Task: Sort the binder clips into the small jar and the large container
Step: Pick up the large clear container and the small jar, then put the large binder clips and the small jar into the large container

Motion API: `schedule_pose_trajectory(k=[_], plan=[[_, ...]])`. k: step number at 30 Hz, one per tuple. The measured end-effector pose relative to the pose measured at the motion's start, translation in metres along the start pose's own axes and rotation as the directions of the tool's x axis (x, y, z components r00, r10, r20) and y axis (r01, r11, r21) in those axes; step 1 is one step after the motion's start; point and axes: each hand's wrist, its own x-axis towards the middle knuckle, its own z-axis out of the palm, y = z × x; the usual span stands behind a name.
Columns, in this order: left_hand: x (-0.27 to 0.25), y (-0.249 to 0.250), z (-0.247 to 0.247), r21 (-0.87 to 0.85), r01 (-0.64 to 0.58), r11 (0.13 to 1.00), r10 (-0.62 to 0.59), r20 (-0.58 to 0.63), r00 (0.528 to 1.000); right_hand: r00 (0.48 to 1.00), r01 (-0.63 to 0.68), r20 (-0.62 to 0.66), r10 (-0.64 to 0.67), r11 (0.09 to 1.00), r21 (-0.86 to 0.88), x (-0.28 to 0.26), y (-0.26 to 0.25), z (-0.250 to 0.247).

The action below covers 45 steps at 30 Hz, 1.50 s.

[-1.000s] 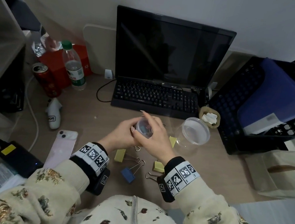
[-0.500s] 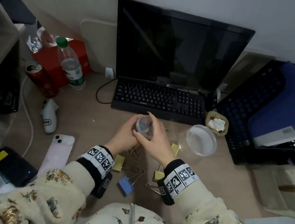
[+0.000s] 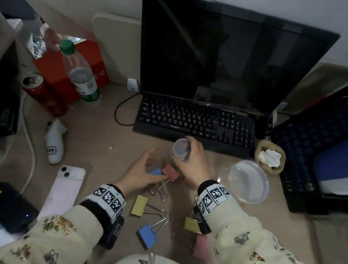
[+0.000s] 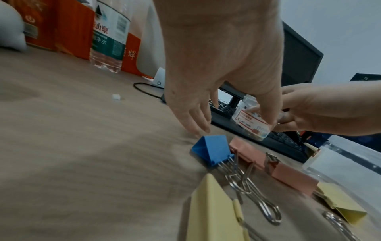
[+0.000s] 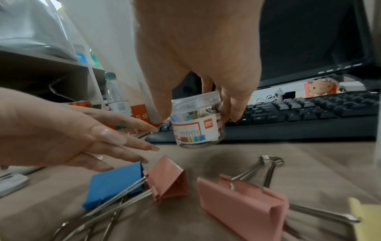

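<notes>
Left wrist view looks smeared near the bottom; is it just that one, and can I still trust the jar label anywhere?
Left wrist: desk and yellow clip streaked by motion blur, small jar soft. Right wrist: sharpest on the small jar, label pictures readable, foreground pink clip blurred. Head: dim, edges bent by the wide lens, large container shows faint glare.

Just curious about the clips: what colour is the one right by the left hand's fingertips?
Blue, lying beside a pink clip; the right wrist view shows it best.
</notes>
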Motion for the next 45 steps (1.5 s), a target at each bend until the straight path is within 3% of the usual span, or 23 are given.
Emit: schedule_pose_trajectory(k=[9, 16, 18, 22, 24, 27, 30, 37, 39, 42, 45], plan=[[0.001, -0.005, 0.006, 0.017, 0.043, 0.999, -0.044, 0.069, 0.997, 0.988, 0.035, 0.154, -0.019, 0.994, -0.105, 0.005, 0.013, 0.021], [0.000, -0.002, 0.008, -0.007, 0.036, 0.999, -0.036, 0.034, 0.999, 0.983, 0.182, 0.043, -0.178, 0.976, -0.119, -0.005, 0.019, -0.009], [-0.001, -0.001, 0.008, 0.002, 0.031, 1.000, -0.031, 0.020, 0.999, 0.984, 0.169, -0.012, -0.175, 0.965, -0.201, -0.009, 0.023, -0.028], [-0.006, 0.003, 0.009, 0.019, -0.004, 1.000, 0.004, -0.010, 1.000, 0.990, -0.022, -0.134, -0.046, 0.887, -0.462, -0.018, 0.043, -0.069], [-0.013, 0.009, 0.010, 0.004, -0.013, 1.000, 0.013, -0.034, 0.999, 0.977, -0.214, -0.130, 0.171, 0.830, -0.515, -0.026, 0.057, -0.082], [-0.022, 0.013, 0.013, 0.022, -0.022, 1.000, 0.024, -0.074, 0.997, 0.897, -0.393, -0.069, 0.437, 0.713, -0.581, -0.038, 0.072, -0.089], [-0.029, 0.014, 0.012, 0.008, -0.016, 1.000, 0.016, -0.106, 0.994, 0.905, -0.358, -0.029, 0.425, 0.721, -0.593, -0.047, 0.077, -0.086], [-0.043, 0.025, 0.015, 0.010, -0.039, 0.999, 0.040, -0.103, 0.994, 0.979, -0.097, 0.090, 0.182, 0.809, -0.580, -0.068, 0.070, -0.075], [-0.051, 0.031, 0.017, 0.013, -0.048, 0.999, 0.049, -0.101, 0.994, 0.970, -0.173, 0.035, 0.241, 0.784, -0.596, -0.073, 0.069, -0.075], [-0.059, 0.037, 0.016, 0.035, -0.064, 0.997, 0.067, -0.101, 0.993, 0.910, -0.346, 0.011, 0.415, 0.773, -0.532, -0.079, 0.068, -0.078], [-0.066, 0.040, 0.015, 0.066, -0.084, 0.994, 0.091, -0.108, 0.990, 0.924, -0.357, -0.033, 0.381, 0.827, -0.435, -0.088, 0.063, -0.081]])
